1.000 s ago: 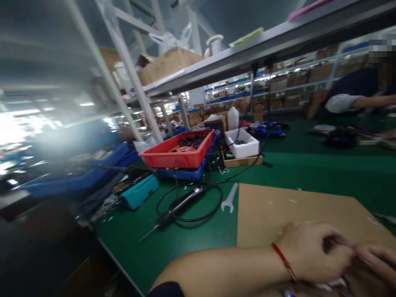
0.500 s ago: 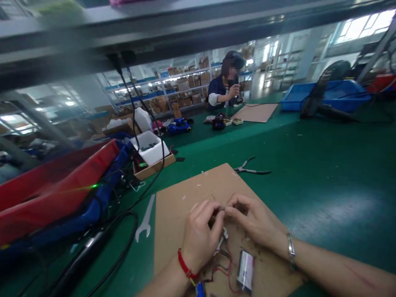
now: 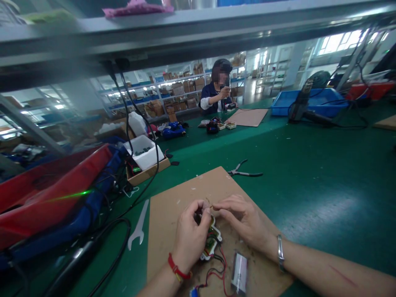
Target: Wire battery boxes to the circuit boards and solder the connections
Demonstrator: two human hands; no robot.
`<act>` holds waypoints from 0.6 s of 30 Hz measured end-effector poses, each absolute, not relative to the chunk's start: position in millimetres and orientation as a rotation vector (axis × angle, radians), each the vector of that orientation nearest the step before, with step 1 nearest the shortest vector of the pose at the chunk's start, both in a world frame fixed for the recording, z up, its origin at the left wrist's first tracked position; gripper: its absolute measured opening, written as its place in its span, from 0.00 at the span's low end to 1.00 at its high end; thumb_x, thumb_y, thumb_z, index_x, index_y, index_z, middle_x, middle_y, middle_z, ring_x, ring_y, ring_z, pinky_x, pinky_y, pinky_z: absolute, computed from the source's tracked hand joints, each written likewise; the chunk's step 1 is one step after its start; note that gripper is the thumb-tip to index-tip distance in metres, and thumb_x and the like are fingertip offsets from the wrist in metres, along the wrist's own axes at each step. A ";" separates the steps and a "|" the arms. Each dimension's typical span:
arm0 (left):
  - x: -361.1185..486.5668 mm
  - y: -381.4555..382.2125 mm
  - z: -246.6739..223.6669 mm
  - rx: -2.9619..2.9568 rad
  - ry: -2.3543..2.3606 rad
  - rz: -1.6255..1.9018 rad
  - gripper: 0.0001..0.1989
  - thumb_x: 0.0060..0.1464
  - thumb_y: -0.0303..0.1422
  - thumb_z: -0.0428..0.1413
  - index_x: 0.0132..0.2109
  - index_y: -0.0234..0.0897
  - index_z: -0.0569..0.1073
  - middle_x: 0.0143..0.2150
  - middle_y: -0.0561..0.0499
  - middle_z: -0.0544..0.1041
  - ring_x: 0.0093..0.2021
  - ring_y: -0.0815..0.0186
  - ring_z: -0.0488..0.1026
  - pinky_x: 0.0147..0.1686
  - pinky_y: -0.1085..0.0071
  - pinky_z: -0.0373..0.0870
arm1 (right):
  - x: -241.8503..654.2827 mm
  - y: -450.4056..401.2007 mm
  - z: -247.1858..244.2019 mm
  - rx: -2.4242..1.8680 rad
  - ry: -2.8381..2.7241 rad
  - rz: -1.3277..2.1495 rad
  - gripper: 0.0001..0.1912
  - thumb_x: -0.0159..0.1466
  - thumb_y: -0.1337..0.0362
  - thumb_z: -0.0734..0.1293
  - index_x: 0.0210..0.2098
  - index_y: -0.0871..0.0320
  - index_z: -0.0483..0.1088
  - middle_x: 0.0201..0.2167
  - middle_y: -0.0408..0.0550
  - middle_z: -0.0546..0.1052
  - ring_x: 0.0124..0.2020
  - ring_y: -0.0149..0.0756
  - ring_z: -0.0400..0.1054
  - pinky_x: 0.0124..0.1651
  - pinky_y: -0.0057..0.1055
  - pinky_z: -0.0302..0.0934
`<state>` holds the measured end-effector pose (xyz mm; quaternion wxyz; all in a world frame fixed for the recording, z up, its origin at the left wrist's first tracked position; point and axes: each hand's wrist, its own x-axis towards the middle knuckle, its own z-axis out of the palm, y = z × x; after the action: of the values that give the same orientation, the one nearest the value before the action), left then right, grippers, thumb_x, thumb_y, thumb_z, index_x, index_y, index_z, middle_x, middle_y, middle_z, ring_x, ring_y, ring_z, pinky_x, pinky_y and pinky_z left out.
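My left hand (image 3: pixel 192 231), with a red cord at its wrist, is closed on a circuit board in a white frame (image 3: pixel 213 243), partly hidden under the fingers. My right hand (image 3: pixel 244 218) is beside it, thumb and forefinger drawn close together at the board's upper end. Something thin and yellowish shows at those fingertips, too small to name. Red and black wires (image 3: pixel 223 262) run from the board. A flat silver battery pack (image 3: pixel 239 272) lies below the right hand on the brown cardboard sheet (image 3: pixel 173 210). A blue connector (image 3: pixel 194 292) sits near the left wrist.
An open-end wrench (image 3: pixel 138 227) lies left of the cardboard, pliers (image 3: pixel 244 171) beyond it. Black cables (image 3: pixel 128 222), red bin (image 3: pixel 62 181) and white foam box (image 3: pixel 144 152) are on the left. A co-worker (image 3: pixel 216 90) sits across the table; a shelf beam (image 3: pixel 185 29) spans overhead.
The view has shifted slightly. My hands have come apart a little at the fingertips, the right fingers are straighter, and more of the white-framed board shows beneath my left hand.
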<state>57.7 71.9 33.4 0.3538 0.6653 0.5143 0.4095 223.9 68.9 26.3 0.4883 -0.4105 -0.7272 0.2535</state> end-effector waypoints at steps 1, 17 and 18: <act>58.1 71.4 33.8 1.724 1.331 1.064 0.09 0.57 0.34 0.50 0.30 0.36 0.67 0.27 0.56 0.67 0.29 0.69 0.65 0.30 0.75 0.60 | 223.9 68.6 26.2 -0.984 -1.782 0.591 0.08 0.64 0.67 0.65 0.40 0.52 0.75 0.36 0.44 0.79 0.38 0.36 0.71 0.44 0.37 0.59; 58.7 70.4 32.2 1.807 1.368 1.064 0.09 0.58 0.35 0.49 0.32 0.36 0.68 0.29 0.54 0.70 0.31 0.67 0.67 0.32 0.73 0.61 | 224.4 64.2 35.6 -0.919 -2.006 0.334 0.14 0.64 0.71 0.63 0.46 0.51 0.71 0.37 0.43 0.79 0.37 0.36 0.70 0.44 0.39 0.54; 58.5 70.0 31.4 1.816 1.371 1.067 0.09 0.58 0.35 0.49 0.32 0.36 0.68 0.29 0.54 0.70 0.31 0.67 0.67 0.32 0.73 0.61 | 224.6 64.0 37.0 -0.925 -2.031 0.312 0.15 0.64 0.72 0.62 0.46 0.51 0.71 0.37 0.44 0.79 0.37 0.37 0.69 0.44 0.40 0.54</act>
<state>58.5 70.0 31.4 0.3094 0.6872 0.5187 0.4037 224.6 64.0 37.0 0.4296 -0.3709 -0.8138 0.1250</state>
